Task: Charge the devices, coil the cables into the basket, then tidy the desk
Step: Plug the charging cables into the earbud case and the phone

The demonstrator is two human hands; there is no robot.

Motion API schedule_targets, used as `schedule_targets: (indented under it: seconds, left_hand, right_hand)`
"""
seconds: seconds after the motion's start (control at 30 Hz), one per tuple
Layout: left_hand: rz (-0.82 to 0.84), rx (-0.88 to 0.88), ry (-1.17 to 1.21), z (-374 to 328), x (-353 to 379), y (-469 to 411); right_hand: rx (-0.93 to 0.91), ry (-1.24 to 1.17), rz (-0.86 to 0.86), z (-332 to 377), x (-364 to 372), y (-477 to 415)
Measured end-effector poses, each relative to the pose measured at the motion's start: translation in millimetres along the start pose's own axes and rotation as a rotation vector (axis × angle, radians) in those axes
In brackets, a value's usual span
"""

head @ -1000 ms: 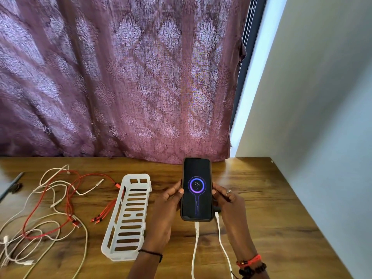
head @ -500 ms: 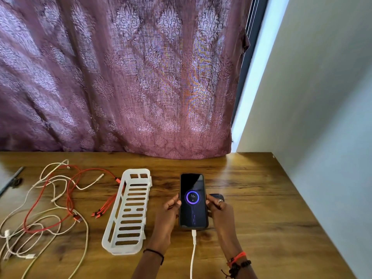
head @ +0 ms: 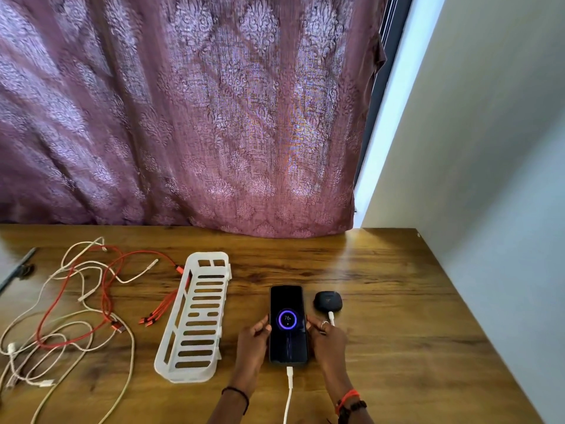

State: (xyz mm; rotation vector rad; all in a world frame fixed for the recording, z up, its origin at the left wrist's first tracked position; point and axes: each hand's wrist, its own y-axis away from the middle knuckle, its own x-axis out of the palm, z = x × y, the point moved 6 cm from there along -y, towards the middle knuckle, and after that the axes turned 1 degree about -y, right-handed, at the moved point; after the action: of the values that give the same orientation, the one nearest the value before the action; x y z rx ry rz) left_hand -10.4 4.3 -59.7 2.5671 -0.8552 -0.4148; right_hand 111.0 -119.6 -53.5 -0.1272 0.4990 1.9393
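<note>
Desk: glossy brown wooden desk [head: 397, 316], maroon patterned curtain [head: 198, 117] behind, pale wall [head: 489, 179] at right
Phone: black smartphone [head: 287, 324] flat on desk, screen reads 76, white charging cable [head: 289, 390] plugged in
Hands: left hand [head: 253, 335] and right hand [head: 328, 338] pinch its long edges
Basket: white slotted plastic basket [head: 195, 319] just left, empty

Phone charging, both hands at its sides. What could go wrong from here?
1. The right hand lies beside the white cable feeding the earbud case; pulling back may tug its plug loose.
2. The charging cable from the phone runs between both wrists and could snag.
3. The red and white cables lie tangled; coiling one may drag others.
</note>
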Motion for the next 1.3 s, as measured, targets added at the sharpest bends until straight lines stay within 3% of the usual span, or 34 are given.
schedule_targets:
  seconds: [0.37, 0.6, 1.1, 1.3]
  left_hand:
    - [-0.032, -0.009, -0.031, 16.5, 0.6, -12.8]
    - [-0.069, 0.052, -0.192, 18.1, 3.3, -14.6]
    - [-0.127, 0.078, -0.258, 17.3, 0.6, -15.2]
    - [-0.244, 0.180, -0.266, -1.2, -4.7, -9.4]
  right_hand:
    - [0.033, 0.114, 0.023, -17.7, 12.3, -9.6]
    - [0.021, 0.192, 0.039, -22.6, 14.0, -10.6]
    - [0.019, 0.108, 0.111, -10.2, 3.5, -7.4]
    - [-0.017, 0.082, 0.121, 2.4, -15.2, -9.6]
